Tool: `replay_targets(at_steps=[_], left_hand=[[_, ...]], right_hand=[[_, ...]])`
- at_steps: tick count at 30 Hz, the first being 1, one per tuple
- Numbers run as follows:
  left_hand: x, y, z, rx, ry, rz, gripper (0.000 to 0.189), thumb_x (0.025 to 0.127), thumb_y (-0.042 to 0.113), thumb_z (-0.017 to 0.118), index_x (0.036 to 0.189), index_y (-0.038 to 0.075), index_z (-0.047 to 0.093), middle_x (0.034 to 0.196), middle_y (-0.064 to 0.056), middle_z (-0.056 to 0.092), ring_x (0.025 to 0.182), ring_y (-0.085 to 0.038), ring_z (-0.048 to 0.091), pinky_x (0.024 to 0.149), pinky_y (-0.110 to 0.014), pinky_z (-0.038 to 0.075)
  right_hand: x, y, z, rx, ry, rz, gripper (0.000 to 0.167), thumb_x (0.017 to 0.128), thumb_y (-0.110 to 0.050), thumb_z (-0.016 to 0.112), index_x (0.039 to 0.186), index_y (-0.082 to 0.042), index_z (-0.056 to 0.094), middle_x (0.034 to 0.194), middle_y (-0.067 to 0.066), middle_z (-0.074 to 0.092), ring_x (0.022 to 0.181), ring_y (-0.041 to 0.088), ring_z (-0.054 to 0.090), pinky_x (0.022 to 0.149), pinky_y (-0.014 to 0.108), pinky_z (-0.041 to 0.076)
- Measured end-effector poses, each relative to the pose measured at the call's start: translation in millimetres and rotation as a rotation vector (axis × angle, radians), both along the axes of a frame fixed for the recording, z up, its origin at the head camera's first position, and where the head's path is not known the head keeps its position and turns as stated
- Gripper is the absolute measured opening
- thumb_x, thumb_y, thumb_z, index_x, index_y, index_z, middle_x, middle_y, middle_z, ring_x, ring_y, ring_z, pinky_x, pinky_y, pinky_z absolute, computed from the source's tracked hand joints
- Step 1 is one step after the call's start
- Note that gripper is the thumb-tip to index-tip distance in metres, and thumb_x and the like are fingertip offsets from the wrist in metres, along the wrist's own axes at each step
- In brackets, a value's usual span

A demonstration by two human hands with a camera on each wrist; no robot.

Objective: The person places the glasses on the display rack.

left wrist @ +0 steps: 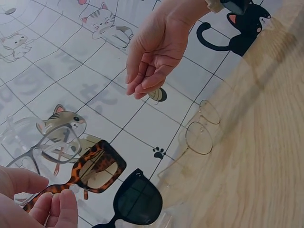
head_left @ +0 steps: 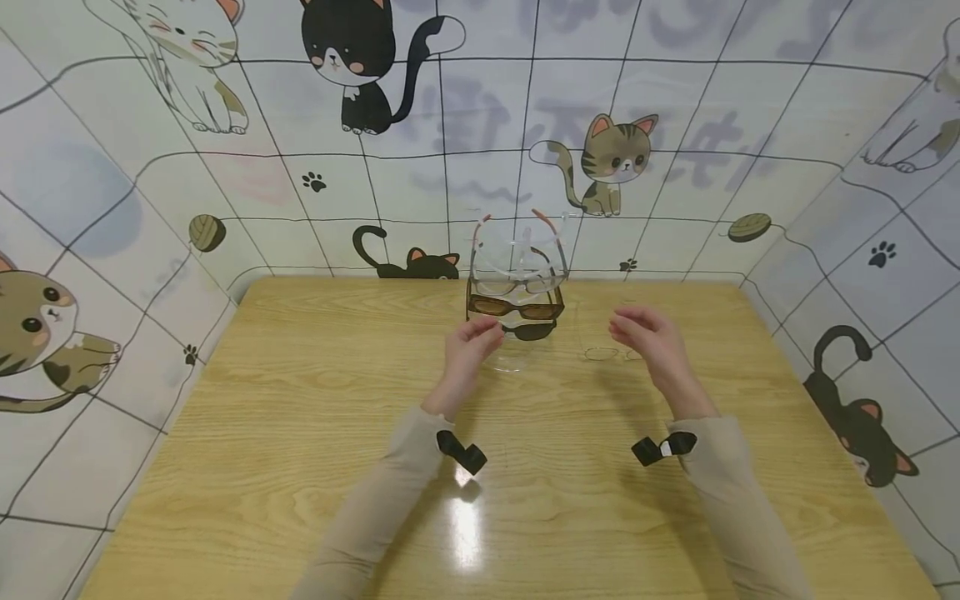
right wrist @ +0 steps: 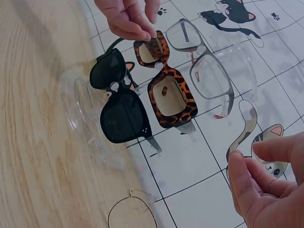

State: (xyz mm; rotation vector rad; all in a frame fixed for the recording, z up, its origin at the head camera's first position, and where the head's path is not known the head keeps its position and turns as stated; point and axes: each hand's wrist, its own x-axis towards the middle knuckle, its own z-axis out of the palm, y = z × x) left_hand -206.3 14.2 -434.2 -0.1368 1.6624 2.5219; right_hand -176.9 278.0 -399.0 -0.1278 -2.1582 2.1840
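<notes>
A clear stand point(right wrist: 71, 95) holds three pairs of glasses, one above another. Lowest are black sunglasses point(head_left: 534, 332), with tortoiseshell sunglasses point(head_left: 540, 312) above them and clear grey-framed glasses point(right wrist: 227, 85) at the top. My left hand point(head_left: 468, 354) is at the left side of the stand, its loosely curled fingers overlapping the sunglasses' left ends in the head view. Right of the stand, thin wire-rimmed glasses point(head_left: 602, 354) lie on the table. Above them hovers my right hand point(head_left: 652, 346), fingers bent loosely with nothing between thumb and fingertips.
The wood-grain table point(head_left: 300, 433) ends at the back against a white cloth point(head_left: 495, 108) printed with cats and grid lines. The same cloth rises on the left and right. A small black wrist device point(head_left: 461, 452) is on each sleeve.
</notes>
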Motion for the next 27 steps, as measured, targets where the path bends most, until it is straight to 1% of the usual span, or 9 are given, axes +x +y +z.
replay_targets(at_steps=[4,7,9,14,15,20,21,23,27], left_hand=[[3.6,7.4,-3.1,-0.014,-0.010,-0.020,0.027,0.086,-0.005,0.060,0.112,-0.015,0.057,0.108,-0.023,0.062,0.092,-0.024,0.065,0.084,-0.029,0.054],[6.0,13.8,-5.8,-0.032,-0.021,-0.025,0.029,0.086,-0.005,0.061,0.112,-0.015,0.058,0.109,-0.023,0.063,0.090,-0.023,0.065,0.082,-0.028,0.054],[7.2,18.7,-7.9,-0.044,-0.018,-0.032,0.027,0.085,-0.005,0.062,0.110,-0.014,0.059,0.102,-0.020,0.065,0.084,-0.019,0.065,0.080,-0.028,0.054],[9.6,30.6,-12.8,-0.055,-0.012,-0.070,0.023,0.086,-0.005,0.061,0.107,-0.014,0.060,0.088,-0.005,0.065,0.073,-0.008,0.061,0.077,-0.026,0.054],[9.6,32.7,-14.0,-0.056,-0.014,-0.072,0.023,0.085,-0.005,0.061,0.106,-0.013,0.060,0.087,-0.005,0.065,0.072,-0.008,0.061,0.077,-0.026,0.054],[9.4,42.6,-21.2,-0.053,-0.027,-0.079,0.020,0.085,-0.007,0.061,0.104,-0.012,0.062,0.095,-0.019,0.065,0.070,-0.008,0.061,0.075,-0.026,0.055],[9.5,44.7,-22.3,-0.052,-0.027,-0.080,0.020,0.085,-0.008,0.061,0.104,-0.012,0.062,0.097,-0.021,0.065,0.070,-0.008,0.060,0.075,-0.026,0.055],[10.1,48.9,-24.1,-0.054,-0.026,-0.086,0.021,0.085,-0.008,0.060,0.105,-0.013,0.062,0.096,-0.019,0.065,0.070,-0.008,0.060,0.075,-0.026,0.055],[11.3,57.2,-26.3,-0.057,-0.018,-0.094,0.024,0.085,-0.007,0.060,0.107,-0.015,0.060,0.090,-0.011,0.064,0.071,-0.010,0.060,0.076,-0.028,0.055]], right_hand=[[3.4,7.8,-4.7,-0.001,-0.002,-0.008,0.017,0.091,-0.010,0.062,0.105,-0.003,0.058,0.092,-0.001,0.063,0.085,0.008,0.064,0.077,0.017,0.053],[6.5,13.3,-7.9,0.002,-0.013,-0.019,0.016,0.091,-0.010,0.061,0.105,-0.004,0.058,0.092,-0.001,0.064,0.084,0.007,0.064,0.077,0.017,0.053],[9.0,16.3,-9.2,-0.008,-0.022,-0.030,0.014,0.091,-0.009,0.061,0.104,-0.004,0.058,0.091,-0.001,0.064,0.083,0.006,0.064,0.076,0.016,0.053],[14.3,25.4,-14.5,-0.043,-0.031,-0.048,0.011,0.091,-0.007,0.061,0.102,-0.005,0.058,0.090,-0.001,0.064,0.082,0.006,0.064,0.076,0.016,0.052],[15.1,27.3,-16.1,-0.045,-0.031,-0.047,0.012,0.091,-0.008,0.061,0.102,-0.004,0.058,0.090,-0.001,0.064,0.082,0.006,0.063,0.077,0.016,0.052],[21.1,33.6,-22.4,-0.012,-0.021,-0.055,0.019,0.091,-0.012,0.063,0.106,-0.002,0.058,0.092,-0.001,0.063,0.083,0.006,0.063,0.078,0.016,0.052],[20.8,37.3,-27.0,-0.042,-0.008,-0.046,0.019,0.090,-0.010,0.064,0.106,-0.002,0.059,0.092,0.000,0.063,0.083,0.007,0.064,0.077,0.017,0.053],[22.8,39.2,-28.8,-0.033,-0.007,-0.058,0.024,0.089,-0.012,0.065,0.109,0.001,0.058,0.091,-0.001,0.063,0.083,0.007,0.064,0.076,0.017,0.053],[23.6,43.7,-31.3,-0.091,-0.023,-0.083,0.016,0.089,-0.006,0.063,0.104,-0.001,0.060,0.087,-0.001,0.065,0.080,0.007,0.065,0.075,0.017,0.054]])
